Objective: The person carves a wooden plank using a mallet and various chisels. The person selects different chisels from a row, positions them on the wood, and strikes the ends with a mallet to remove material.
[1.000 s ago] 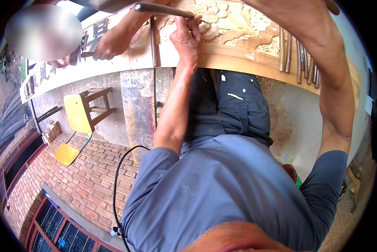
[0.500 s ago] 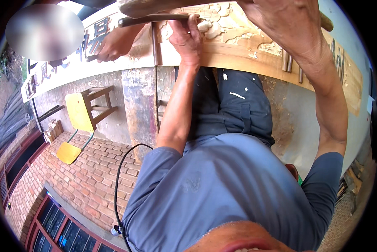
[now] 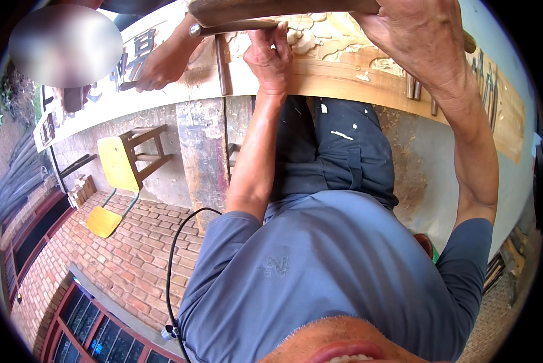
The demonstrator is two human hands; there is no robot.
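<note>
My left hand point(image 3: 269, 62) is closed around a dark rod-like chisel point(image 3: 238, 26), held over a carved wooden panel point(image 3: 338, 75). The chisel's butt end points left, and its cutting tip is hidden. My right hand point(image 3: 412, 37) grips a wooden mallet point(image 3: 277, 8). Its long head passes just above the chisel, close to the butt end; I cannot tell whether they touch. Relief shapes like clouds point(image 3: 305, 41) are cut into the panel beyond my left hand. Another chisel point(image 3: 222, 66) lies on the panel just left of that hand.
Several more carving tools point(image 3: 488, 91) lie at the panel's right. On the left, a co-worker's hand point(image 3: 159, 65) holds a dark tool over a white board point(image 3: 90, 115) with dark characters. A yellow chair point(image 3: 117, 162) stands on the brick floor, left of the bench. A black cable point(image 3: 170, 260) hangs beside me.
The mallet head has shifted right and lower in view. The chisel's butt end has moved slightly right and up. The co-worker's hand has moved a little.
</note>
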